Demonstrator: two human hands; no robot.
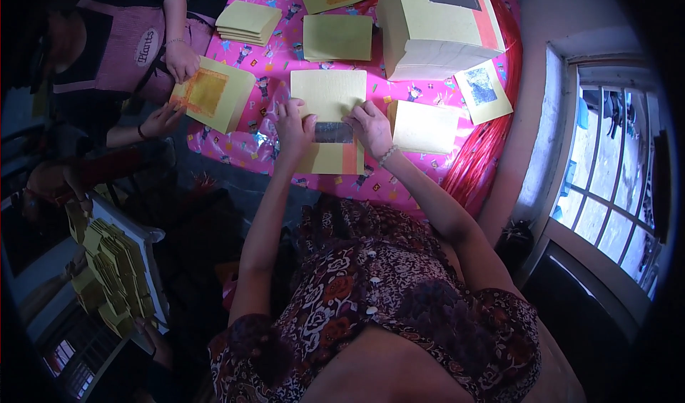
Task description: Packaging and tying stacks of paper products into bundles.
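Note:
In front of me on the pink table cover point(239, 142), both hands hold a plain yellow paper sheet point(328, 92) at its two sides. Below its near edge shows a yellow sheet point(315, 162) with a silver foil patch point(334, 132) and an orange strip. I cannot tell whether these are two sheets or one folded. The fingers of my left hand point(291, 130) curl over the left edge, thumb beside the foil. My right hand point(372, 128) pinches the right edge with bent fingers. A pale yellow paper stack point(425, 127) lies just right of it.
A tall yellow paper block point(439, 32) stands at the far right, beside a silver-patched sheet point(485, 92) and red strands point(477, 157). Further left are paper stacks point(248, 23). A co-worker's hands point(178, 71) hold a gold-patched sheet point(221, 92). Another table point(146, 260) carries folded yellow papers.

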